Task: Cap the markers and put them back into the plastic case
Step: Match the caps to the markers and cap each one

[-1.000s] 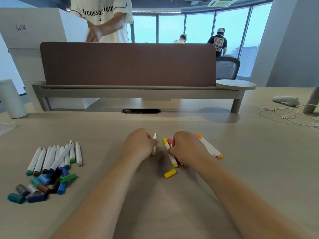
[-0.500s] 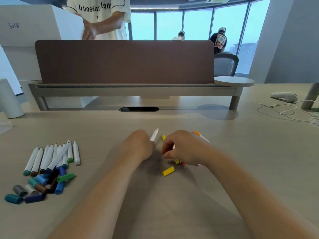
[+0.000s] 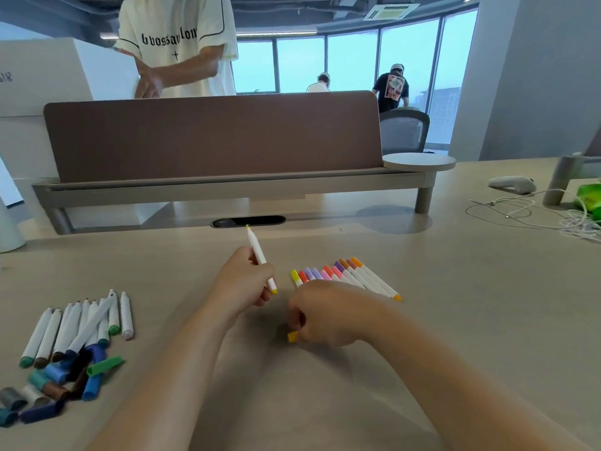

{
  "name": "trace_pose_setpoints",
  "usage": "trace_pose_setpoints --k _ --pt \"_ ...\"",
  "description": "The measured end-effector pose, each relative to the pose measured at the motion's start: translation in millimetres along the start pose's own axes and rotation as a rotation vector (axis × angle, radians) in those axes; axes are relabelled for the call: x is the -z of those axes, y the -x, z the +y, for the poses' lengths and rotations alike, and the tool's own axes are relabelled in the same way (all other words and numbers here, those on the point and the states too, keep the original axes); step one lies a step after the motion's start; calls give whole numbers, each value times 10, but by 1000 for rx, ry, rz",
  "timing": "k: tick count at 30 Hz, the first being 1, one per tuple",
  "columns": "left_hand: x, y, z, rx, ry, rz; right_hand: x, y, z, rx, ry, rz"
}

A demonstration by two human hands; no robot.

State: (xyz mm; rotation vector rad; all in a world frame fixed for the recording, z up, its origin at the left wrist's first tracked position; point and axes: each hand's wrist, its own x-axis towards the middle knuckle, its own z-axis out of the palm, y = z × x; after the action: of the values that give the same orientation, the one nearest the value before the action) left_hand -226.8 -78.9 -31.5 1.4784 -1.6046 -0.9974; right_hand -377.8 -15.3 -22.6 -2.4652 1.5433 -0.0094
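My left hand (image 3: pixel 244 281) grips an uncapped yellow marker (image 3: pixel 260 255), its tip pointing up and away from me. A little lower to the right, my right hand (image 3: pixel 325 315) pinches a yellow cap (image 3: pixel 292 336) against the table. Behind that hand lies a row of several capped markers (image 3: pixel 344 275) in yellow, red, purple, pink and orange. At the left sit several uncapped white markers (image 3: pixel 78 323) and a heap of loose caps (image 3: pixel 61 382) in blue, green, brown and grey. No plastic case is in view.
A brown desk divider (image 3: pixel 211 138) on a grey shelf runs across the back, with a cable slot (image 3: pixel 248 220) below it. White cables (image 3: pixel 527 213) and a green object (image 3: pixel 590 196) lie at the far right. A person in a white shirt (image 3: pixel 179 43) stands behind the divider.
My left hand lifted the uncapped yellow marker upright. My right hand left the row of capped markers, moved toward me and took hold of the yellow cap.
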Motion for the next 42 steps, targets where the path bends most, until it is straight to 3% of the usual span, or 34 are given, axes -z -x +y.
trace_pose_setpoints --k 3,9,14,20,31,42 --pt "0 5 9 -67 -23 -26 87 -12 95 -107 -67 191" --pt "-8 36 -10 -140 -134 -166 119 -28 423 -291 -475 644" --pt "-52 94 15 -150 -189 -296 106 -14 537 -320 -789 829" --pt "-89 83 -7 -137 -251 -359 60 -32 556 -358 -1035 866" --pt "-102 49 -36 -143 -250 -387 22 -94 541 -379 -958 897" --pt "-92 99 -5 -238 -314 -375 -32 -127 429 -307 -883 799"
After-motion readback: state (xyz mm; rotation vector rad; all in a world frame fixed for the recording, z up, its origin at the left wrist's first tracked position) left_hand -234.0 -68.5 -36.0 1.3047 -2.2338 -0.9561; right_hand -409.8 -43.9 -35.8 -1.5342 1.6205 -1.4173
